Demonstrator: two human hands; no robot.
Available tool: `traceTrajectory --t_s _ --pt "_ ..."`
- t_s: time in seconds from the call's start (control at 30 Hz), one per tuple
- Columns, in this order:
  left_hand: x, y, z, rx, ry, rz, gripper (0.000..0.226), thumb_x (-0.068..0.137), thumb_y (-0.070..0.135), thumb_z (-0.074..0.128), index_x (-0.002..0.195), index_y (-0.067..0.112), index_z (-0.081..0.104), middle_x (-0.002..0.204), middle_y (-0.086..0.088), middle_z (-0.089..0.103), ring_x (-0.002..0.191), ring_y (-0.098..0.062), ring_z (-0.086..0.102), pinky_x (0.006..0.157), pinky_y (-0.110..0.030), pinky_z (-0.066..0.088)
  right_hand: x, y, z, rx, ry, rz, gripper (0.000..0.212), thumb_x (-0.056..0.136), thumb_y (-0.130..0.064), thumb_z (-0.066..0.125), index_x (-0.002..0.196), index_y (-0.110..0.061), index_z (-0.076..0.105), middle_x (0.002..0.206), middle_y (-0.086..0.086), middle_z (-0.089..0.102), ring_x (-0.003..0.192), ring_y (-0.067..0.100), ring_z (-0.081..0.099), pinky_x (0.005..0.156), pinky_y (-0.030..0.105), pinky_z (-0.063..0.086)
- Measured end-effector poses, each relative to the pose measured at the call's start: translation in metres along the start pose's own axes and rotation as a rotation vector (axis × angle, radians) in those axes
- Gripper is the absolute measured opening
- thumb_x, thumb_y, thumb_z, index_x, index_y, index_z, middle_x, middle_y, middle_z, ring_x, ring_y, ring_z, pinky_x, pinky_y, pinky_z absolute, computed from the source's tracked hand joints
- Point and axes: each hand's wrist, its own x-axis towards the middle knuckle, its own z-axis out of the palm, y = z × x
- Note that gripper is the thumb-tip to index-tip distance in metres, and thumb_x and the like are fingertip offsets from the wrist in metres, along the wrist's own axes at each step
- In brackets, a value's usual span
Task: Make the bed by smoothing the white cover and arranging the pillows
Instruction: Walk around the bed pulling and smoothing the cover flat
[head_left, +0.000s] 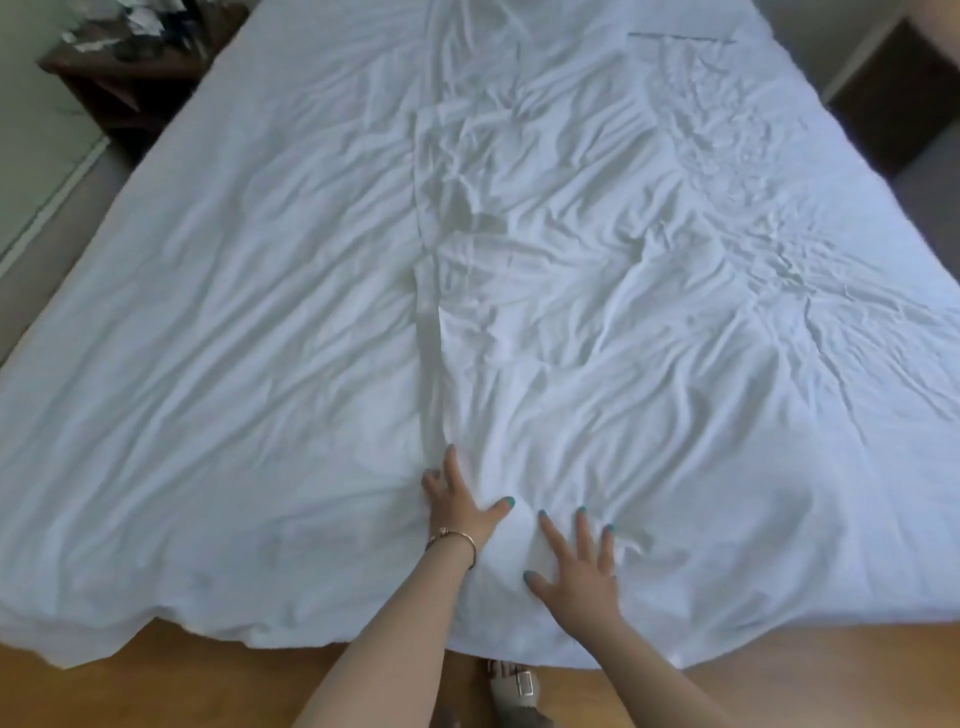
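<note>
The wrinkled white fabric cover (519, 312) spreads across the whole bed — both hands at its near edge. The left hand (460, 506) and right hand (576, 569) press flat, fingers spread, grasping nothing. A dark wooden nightstand (130, 88) stands far left.

White bed, warm wood

The cover (519, 260) is showing plain white, the floor (182, 691) is glowing honey-brown, the nightstand (119, 88) is looking dark brown, and teal polish is showing on the fingernails (509, 502) beside a gold bracelet (457, 540).
</note>
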Motion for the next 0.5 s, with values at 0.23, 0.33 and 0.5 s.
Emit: traceTrajectory --t_s 0.23,0.33,0.5 --pt "0.001 -0.018 -0.003 -0.242 -0.193 0.199 0.057 0.087 0.024 0.064 0.137 0.028 0.036 0.127 0.009 0.054 0.120 -0.019 0.054 0.097 -0.026 0.041 -0.017 -0.029 0.028 0.026 0.080 0.086 0.082 0.093 -0.038 0.050 0.150 -0.044 -0.007 0.163 -0.002 -0.009 0.149 0.032 -0.009 0.115 0.042 0.029" --pt "-0.002 -0.021 -0.014 -0.219 -0.300 0.330 0.049 0.096 0.016 0.048 0.143 0.022 0.035 0.138 0.009 0.046 0.130 -0.014 0.043 0.101 -0.018 0.030 -0.026 -0.052 0.028 0.035 0.110 0.129 0.079 0.092 -0.033 0.048 0.150 -0.047 -0.004 0.163 -0.005 -0.003 0.150 0.025 -0.003 0.115 0.048 0.025" --pt "-0.011 -0.016 -0.055 -0.128 -0.215 0.470 0.058 0.098 0.014 0.042 0.152 0.021 0.021 0.146 0.017 0.029 0.134 -0.004 0.033 0.103 -0.012 0.024 -0.053 -0.082 0.017 0.103 0.221 0.082 0.071 0.092 -0.042 0.044 0.144 -0.060 0.000 0.161 -0.015 0.002 0.149 0.013 0.000 0.117 0.049 0.006"
